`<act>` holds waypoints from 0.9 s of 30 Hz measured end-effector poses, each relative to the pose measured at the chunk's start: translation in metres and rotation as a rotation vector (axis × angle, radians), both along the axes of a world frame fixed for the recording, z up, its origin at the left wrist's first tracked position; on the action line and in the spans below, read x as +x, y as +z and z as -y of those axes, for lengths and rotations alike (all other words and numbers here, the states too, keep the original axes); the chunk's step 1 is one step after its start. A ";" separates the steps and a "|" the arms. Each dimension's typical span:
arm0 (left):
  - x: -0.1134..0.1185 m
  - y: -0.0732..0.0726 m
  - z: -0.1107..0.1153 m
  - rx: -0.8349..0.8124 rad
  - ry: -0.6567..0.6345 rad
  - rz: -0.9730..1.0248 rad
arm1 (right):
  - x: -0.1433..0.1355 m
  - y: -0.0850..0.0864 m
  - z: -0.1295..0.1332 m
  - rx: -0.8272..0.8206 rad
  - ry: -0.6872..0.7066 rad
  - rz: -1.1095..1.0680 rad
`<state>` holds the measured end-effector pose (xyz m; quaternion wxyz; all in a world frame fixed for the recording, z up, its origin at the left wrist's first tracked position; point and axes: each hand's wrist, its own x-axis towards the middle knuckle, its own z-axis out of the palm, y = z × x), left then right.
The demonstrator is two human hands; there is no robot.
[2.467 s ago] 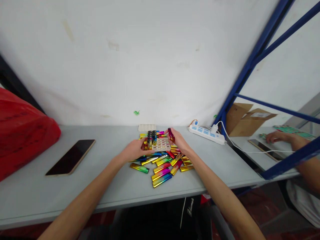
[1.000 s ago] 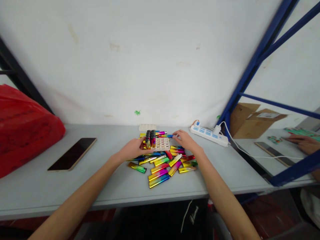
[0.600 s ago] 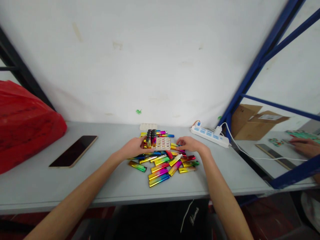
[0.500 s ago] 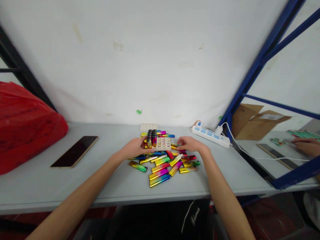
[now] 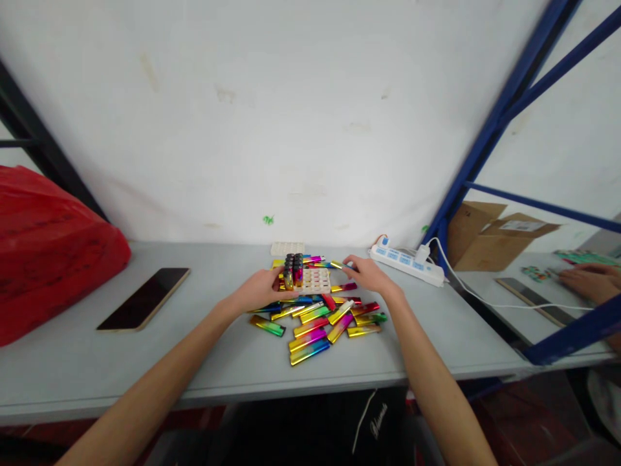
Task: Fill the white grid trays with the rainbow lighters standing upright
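My left hand (image 5: 262, 289) is closed on the left end of a pale plastic tray (image 5: 316, 282) with rows of slots. Several metallic lighters (image 5: 294, 269) with black tops stand upright in its left rows; the slots on the right hold none. To the right of the tray, my right hand (image 5: 367, 273) pinches a gold lighter (image 5: 337, 265) by one end, lifted above the pile and pointing left. Loose lighters (image 5: 310, 340) in gold, pink, blue, red and green lie heaped in front of the tray, and a few lie behind it.
A second pale tray (image 5: 287, 248) lies against the wall. At left are a phone (image 5: 144, 299) and a red plastic bag (image 5: 58, 252). At right are a white power strip (image 5: 406, 264), a blue shelf post (image 5: 485, 145), a cardboard box (image 5: 490, 239) and another person's hand (image 5: 589, 279).
My right hand has picked a gold lighter out of the pile and raised it slightly beside the tray. The left hand keeps its hold on the tray.
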<state>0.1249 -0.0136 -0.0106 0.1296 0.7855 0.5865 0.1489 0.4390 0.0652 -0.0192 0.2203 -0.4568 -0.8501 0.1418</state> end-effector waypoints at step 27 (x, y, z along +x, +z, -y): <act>-0.001 -0.004 -0.001 0.013 -0.020 0.051 | -0.062 -0.006 0.027 0.015 0.046 -0.542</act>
